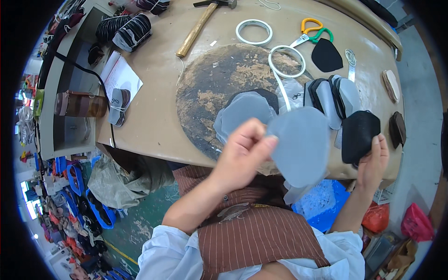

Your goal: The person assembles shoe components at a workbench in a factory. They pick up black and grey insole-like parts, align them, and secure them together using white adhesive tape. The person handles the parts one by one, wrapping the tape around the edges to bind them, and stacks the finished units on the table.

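Observation:
Between thumb and fingers, my left hand [246, 151] pinches a translucent grey rounded sheet piece [301, 144] by its left edge. Its lower end blurs over a paler film below. My right hand [373, 161] grips a black shaped piece [360, 136] by its lower right side, near the table's front edge. A stack of similar grey pieces [246, 112] with a black piece under it lies on a worn round board [198, 93], just beyond my left hand. Several grey and black pieces [326, 100] stand leaning in a row beyond the held ones.
Farther back lie a hammer [200, 29], two tape rolls [254, 31], scissors [311, 30] and a loose black piece [326, 55]. At left are a tied bundle [119, 107], papers [126, 77] and a jar [80, 103]. A blue bin [322, 200] is below the table edge.

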`<state>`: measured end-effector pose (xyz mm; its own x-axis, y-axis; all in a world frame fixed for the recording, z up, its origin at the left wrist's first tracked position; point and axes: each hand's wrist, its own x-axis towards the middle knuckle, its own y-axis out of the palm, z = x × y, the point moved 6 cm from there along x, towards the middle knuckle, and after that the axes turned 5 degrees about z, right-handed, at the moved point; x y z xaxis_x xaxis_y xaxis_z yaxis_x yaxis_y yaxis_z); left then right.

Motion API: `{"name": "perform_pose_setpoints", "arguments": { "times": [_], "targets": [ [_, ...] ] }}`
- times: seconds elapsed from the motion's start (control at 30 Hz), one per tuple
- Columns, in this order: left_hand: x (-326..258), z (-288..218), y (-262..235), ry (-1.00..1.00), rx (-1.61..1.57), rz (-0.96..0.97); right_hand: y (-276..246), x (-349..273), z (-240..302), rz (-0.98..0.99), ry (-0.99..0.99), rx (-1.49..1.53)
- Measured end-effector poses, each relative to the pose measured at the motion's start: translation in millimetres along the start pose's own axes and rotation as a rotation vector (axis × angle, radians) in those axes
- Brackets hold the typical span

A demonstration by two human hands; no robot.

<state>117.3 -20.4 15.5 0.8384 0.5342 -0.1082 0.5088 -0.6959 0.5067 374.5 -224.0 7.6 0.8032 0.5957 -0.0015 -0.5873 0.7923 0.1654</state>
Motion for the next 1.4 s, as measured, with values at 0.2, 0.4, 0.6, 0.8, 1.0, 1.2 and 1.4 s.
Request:
{"name": "perform_pose_setpoints", "arguments": {
  "times": [0.2,0.4,0.6,0.8,1.0,1.2,1.4],
  "targets": [
    [-9,-7,-53,-0.127,0.064,-0.269,4,44,20,0.092,-0.040,-0.105],
    [-15,-9,-60,-0.094,0.127,-0.316,24,94,1,0.194,-0.068,-0.262],
    [-17,-12,-66,-0.088,0.183,-0.324,49,94,19,-0.068,-0.420,-1.067],
    [-14,-16,-59,-0.075,0.192,-0.319,115,71,9,0.428,-0.167,-0.736],
    [-22,-14,-68,-0.137,0.139,-0.297,207,66,-3,0.642,-0.338,-0.934],
    [-14,-8,-67,-0.195,0.079,-0.219,237,122,-46,0.794,-0.040,-1.072],
    [-13,-2,-67,-0.255,-0.279,-0.123,202,97,12,1.093,0.176,-0.422]
  ]
}}
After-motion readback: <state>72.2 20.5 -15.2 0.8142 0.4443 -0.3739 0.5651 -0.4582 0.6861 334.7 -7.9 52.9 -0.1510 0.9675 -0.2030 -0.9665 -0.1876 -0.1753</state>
